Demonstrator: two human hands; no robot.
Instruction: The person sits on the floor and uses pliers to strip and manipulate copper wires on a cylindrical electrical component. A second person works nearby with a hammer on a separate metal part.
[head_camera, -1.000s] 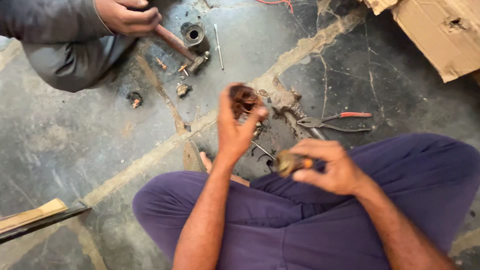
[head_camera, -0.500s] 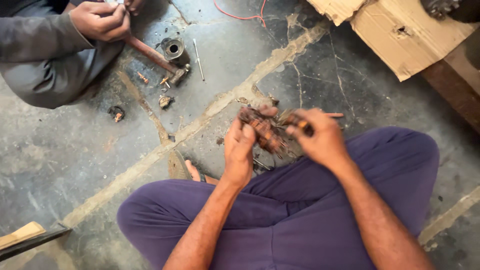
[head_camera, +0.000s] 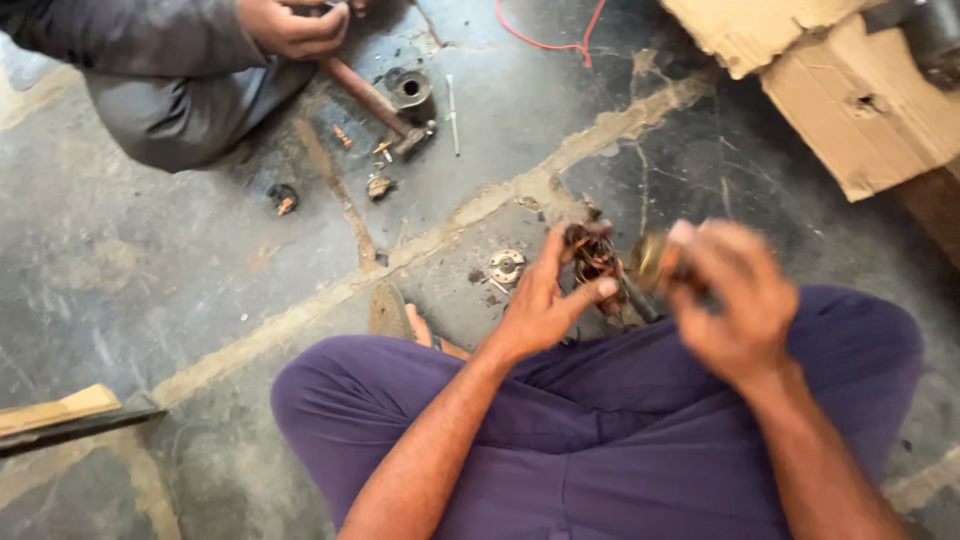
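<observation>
Cracked grey concrete floor (head_camera: 200, 270), tangled coppery wire coil (head_camera: 592, 255) gripped by left hand (head_camera: 545, 300), blurred brassy round part (head_camera: 652, 258) clasped in right hand (head_camera: 735, 300).

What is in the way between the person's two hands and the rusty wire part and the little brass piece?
Nothing visible. The left hand already holds the rusty wire part, fingers curled on it. The right hand, blurred, has the brass piece at its fingertips, close beside the wire part.

In my left hand (head_camera: 540, 305) I hold a rusty brown coil of copper windings (head_camera: 592, 258), pinched upright between thumb and fingers. My blurred right hand (head_camera: 735, 300) grips a small brass-coloured round part (head_camera: 650, 260) just beside it.
</observation>
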